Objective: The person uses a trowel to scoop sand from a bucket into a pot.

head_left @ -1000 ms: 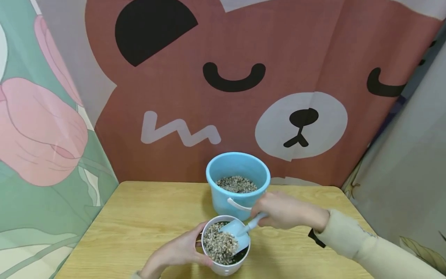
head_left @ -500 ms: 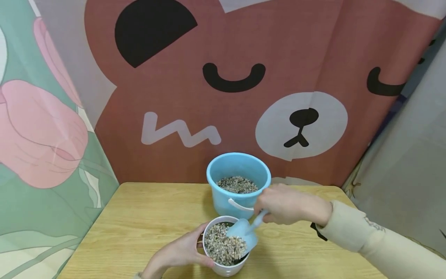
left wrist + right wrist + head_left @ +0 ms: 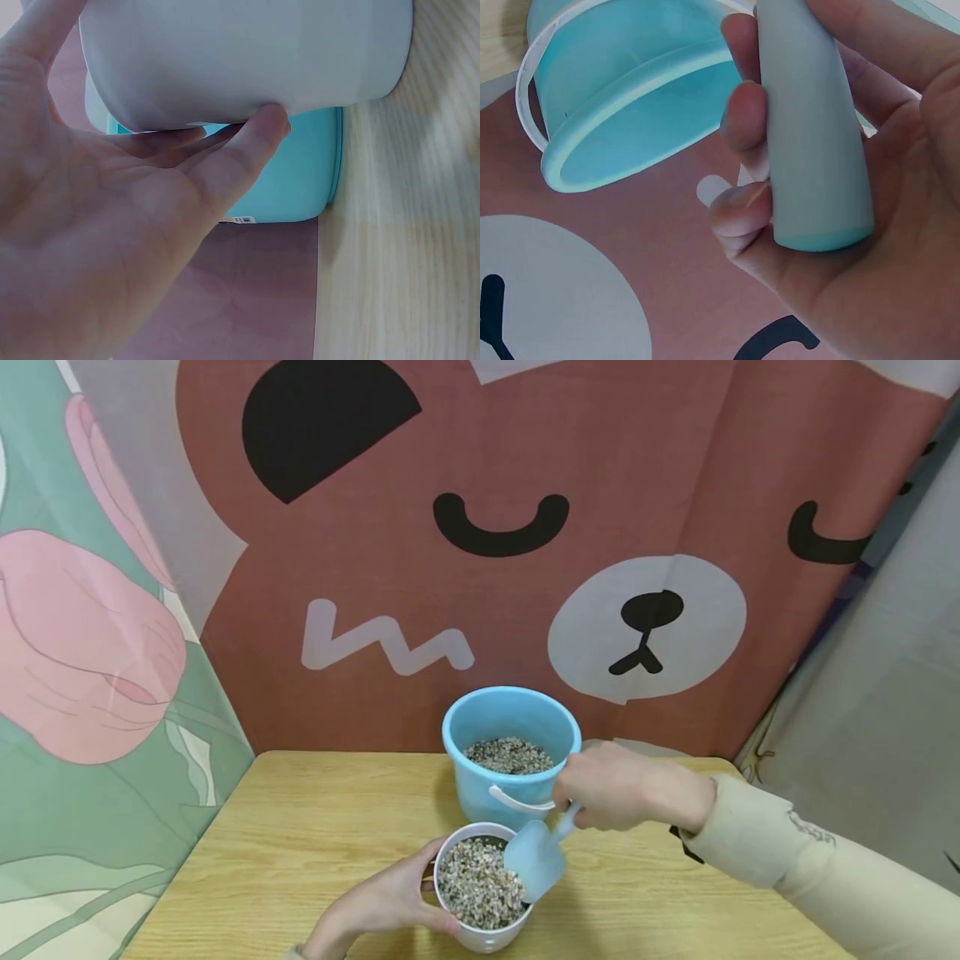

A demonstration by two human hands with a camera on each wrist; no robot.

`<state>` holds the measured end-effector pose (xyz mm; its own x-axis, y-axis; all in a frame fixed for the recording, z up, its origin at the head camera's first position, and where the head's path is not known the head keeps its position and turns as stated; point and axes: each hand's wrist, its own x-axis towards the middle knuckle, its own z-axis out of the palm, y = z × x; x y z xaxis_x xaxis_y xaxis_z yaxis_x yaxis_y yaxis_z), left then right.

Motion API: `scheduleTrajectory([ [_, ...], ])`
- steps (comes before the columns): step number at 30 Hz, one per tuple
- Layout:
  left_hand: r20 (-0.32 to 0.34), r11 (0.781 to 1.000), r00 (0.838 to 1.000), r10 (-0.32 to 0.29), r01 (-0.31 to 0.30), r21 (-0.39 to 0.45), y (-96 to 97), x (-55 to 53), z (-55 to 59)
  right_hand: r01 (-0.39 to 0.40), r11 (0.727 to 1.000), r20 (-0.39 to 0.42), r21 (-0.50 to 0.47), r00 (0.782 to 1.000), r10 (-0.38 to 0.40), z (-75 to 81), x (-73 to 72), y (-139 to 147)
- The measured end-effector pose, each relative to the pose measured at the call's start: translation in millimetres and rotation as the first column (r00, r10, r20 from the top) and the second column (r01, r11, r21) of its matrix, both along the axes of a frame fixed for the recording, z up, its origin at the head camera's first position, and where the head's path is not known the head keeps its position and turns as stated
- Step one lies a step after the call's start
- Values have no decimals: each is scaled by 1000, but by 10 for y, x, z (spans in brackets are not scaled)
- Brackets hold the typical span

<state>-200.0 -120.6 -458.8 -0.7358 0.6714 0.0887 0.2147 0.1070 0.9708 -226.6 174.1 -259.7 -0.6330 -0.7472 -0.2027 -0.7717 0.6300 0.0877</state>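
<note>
The scoop (image 3: pixel 536 862) was gripped by the right hand (image 3: pixel 610 787), slanted near-left toward the pot (image 3: pixel 487 940) (clasped by the left hand (image 3: pixel 399 892)).

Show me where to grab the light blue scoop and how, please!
Probably by its round handle, from the right, curling around it as the right hand does. The handle slants up away from the white pot, while the wide blade is down at the pot's right edge.
</note>
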Motion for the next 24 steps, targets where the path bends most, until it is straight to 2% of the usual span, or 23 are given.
scheduleTrajectory([
  [3, 4, 1000, 1000, 3, -3, -2, 6, -7, 0, 29, 999, -11, 31, 1000, -29, 47, 25, -10],
  [8, 32, 1000, 999, 5, -6, 12, -1, -2, 4, 44, 991, -109, 130, 994, -30, 124, 123, -125],
  [11, 54, 1000, 999, -2, 1, 25, -6, 1, 12, 54, 978, -194, 199, 981, -15, 162, 197, -212],
  [14, 58, 1000, 998, -12, 10, 29, -1, 6, 13, 62, 972, -277, 228, 961, 4, 187, 252, -234],
  [17, 52, 999, 998, -20, 18, 34, 5, 7, 11, 41, 982, -315, 183, 949, 19, 220, 273, -183],
  [21, 47, 998, 998, -35, 33, 45, -1, -11, 7, -28, 999, -284, 26, 958, 34, 292, 235, -48],
  [24, 34, 999, 999, -39, 38, 27, -19, -37, 21, -87, 992, -288, -89, 956, 58, 340, 177, 62],
])
